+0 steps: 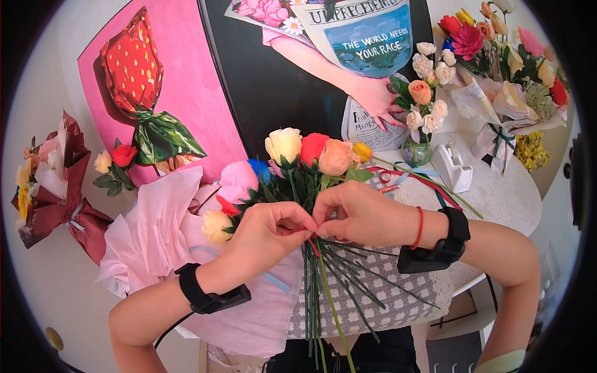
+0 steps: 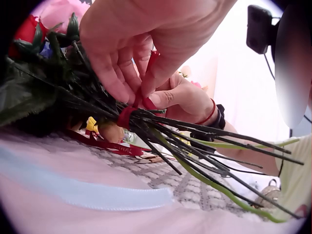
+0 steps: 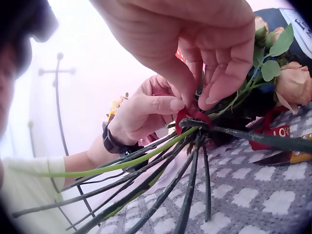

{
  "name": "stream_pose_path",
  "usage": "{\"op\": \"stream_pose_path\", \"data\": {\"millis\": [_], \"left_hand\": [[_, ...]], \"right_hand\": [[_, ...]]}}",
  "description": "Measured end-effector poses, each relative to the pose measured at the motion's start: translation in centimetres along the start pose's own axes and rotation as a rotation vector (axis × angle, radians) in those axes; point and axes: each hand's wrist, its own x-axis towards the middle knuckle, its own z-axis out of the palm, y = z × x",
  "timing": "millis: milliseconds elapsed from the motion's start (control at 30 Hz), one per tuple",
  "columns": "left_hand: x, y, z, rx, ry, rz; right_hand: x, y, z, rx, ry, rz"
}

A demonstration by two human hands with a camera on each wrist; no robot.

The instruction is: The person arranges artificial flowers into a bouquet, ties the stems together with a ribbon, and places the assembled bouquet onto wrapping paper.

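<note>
As we look down in the head view, we see the table [image 1: 517,198] curve away at the right, its bare pale top lying beside the tape dispenser [image 1: 457,169], while pink paper [image 1: 152,233] crowds the left side. The longest stems [image 1: 318,283] run past the table's front edge, and the bunch of flowers [image 1: 298,180] stands just beyond our hands, over the checked cloth [image 1: 398,301]. Its heads are cream, red, peach, pink and blue above dark leaves. Our left hand [image 1: 267,229] and right hand [image 1: 356,214] meet at the stems, fingers bent and tips pinching the red ribbon [image 1: 314,246]. In the left wrist view, we find cloth showing below the spread stems, next to a light blue ribbon [image 2: 102,193]; the red ribbon circles the stems where they cross, and our left fingertips grip it. In the right wrist view, stems fan low across the cloth, dark green with one brighter, and our right fingertips pinch at the red loop.
</note>
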Motion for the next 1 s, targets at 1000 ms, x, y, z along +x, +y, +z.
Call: {"op": "stream_pose_path", "data": {"millis": [1000], "left_hand": [[-0.1, 0.5, 0.1, 0.442, 0.154, 0.293]], "right_hand": [[0.5, 0.3, 0.4, -0.220, 0.219, -0.132]]}}
